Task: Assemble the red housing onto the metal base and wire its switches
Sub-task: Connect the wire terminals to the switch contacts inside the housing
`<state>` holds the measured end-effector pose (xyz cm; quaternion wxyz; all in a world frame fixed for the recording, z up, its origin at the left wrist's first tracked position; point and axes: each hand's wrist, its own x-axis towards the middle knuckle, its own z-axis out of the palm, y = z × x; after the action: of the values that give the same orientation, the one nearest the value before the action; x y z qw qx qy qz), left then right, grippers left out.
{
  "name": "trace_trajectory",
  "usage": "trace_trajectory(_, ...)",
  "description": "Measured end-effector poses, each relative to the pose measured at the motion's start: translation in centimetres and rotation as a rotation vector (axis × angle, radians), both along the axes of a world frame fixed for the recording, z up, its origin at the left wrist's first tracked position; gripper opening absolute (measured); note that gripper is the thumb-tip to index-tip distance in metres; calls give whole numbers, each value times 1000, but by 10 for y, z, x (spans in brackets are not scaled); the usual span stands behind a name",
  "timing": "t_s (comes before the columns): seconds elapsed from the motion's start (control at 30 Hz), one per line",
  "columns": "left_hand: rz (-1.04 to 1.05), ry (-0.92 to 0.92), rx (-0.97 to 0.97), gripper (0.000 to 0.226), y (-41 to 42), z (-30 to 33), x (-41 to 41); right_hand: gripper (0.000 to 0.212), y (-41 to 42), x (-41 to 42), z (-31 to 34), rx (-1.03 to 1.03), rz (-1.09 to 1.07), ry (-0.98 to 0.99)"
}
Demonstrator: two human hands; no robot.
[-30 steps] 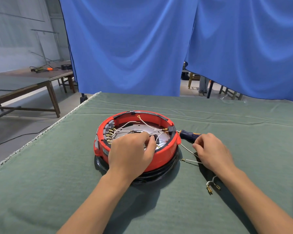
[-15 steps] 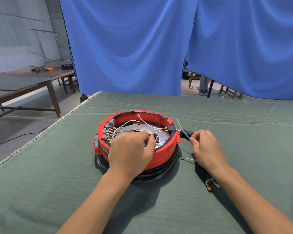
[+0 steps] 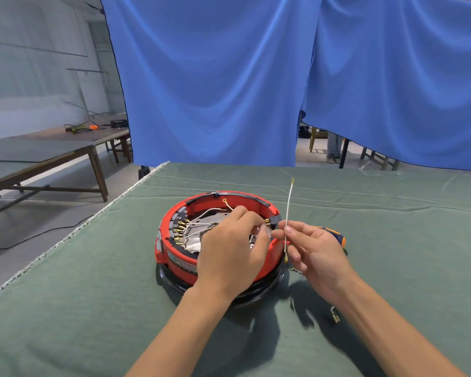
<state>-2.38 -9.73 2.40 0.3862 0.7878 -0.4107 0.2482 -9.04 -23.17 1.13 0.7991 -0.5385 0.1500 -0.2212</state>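
— Where is the red housing (image 3: 174, 257) found?

— It is seated on a dark round base (image 3: 256, 292), whose black rim is seen under it, near the middle of the green cloth (image 3: 65, 308) covering the table.

— What is held inside it?

— A shiny metal plate (image 3: 195, 244) is seen at the bottom. A row of brass terminals (image 3: 180, 231) is lined up along the inner left wall, and thin white wires (image 3: 207, 213) are run from them across the plate; one wire ends in a small ring near the far wall.

— How are the hands placed?

— The left hand (image 3: 229, 254) is laid over the near right part of the housing, its fingers curled down onto something small inside; what is pinched cannot be told. A loose white wire (image 3: 288, 213) is pinched between thumb and forefinger of the right hand (image 3: 316, 254), just beside the housing's right rim, and is held upright, ring end on top.

— And around it?

— A screwdriver (image 3: 335, 235) with a dark and orange handle is partly hidden behind the right hand. A small connector (image 3: 335, 317) is left on the cloth by the right forearm. Open cloth is offered to the left, as far as the pale frayed edge (image 3: 93, 221), and to the right and behind, up to the blue curtain (image 3: 215, 77).
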Motion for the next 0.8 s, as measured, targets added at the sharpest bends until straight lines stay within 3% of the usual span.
trace_trajectory(0.3, -134, 222, 41, 29, 6, -4, 6, 8, 2, -6, 1, -18, 55, -36)
trace_trajectory(0.53, -171, 175, 172, 23, 6, -2, 5, 7, 2, -10, 5, 49, 98, -119)
trace_trajectory(0.8, -248, 230, 94, 22, 7, -6, 10, 6, 7, -8, 1, 9, 97, -116)
